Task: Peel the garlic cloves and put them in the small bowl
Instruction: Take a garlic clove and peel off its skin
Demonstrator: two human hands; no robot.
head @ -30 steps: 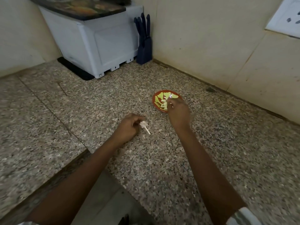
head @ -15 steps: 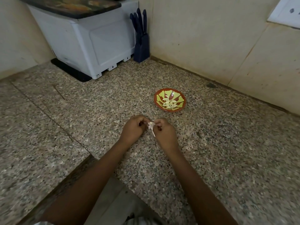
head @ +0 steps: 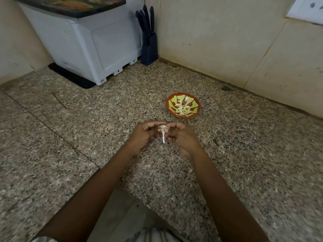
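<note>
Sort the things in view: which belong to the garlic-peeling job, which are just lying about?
Job: garlic pinched between left hand and right hand; small bowl; peeled cloves in it.
Lying about: knife block; white appliance; black mat; wall socket.

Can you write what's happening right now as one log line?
step: peeling | left hand: holds garlic | right hand: pinches garlic | small bowl: peeled cloves inside

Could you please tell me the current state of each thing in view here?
Left hand: pinches the garlic.
Right hand: pinches the garlic too, fingers curled.
Garlic: held between both hands, stem hanging down.
Bowl: upright on the counter, holding peeled cloves.
Knife block: upright, knives inserted.
</note>
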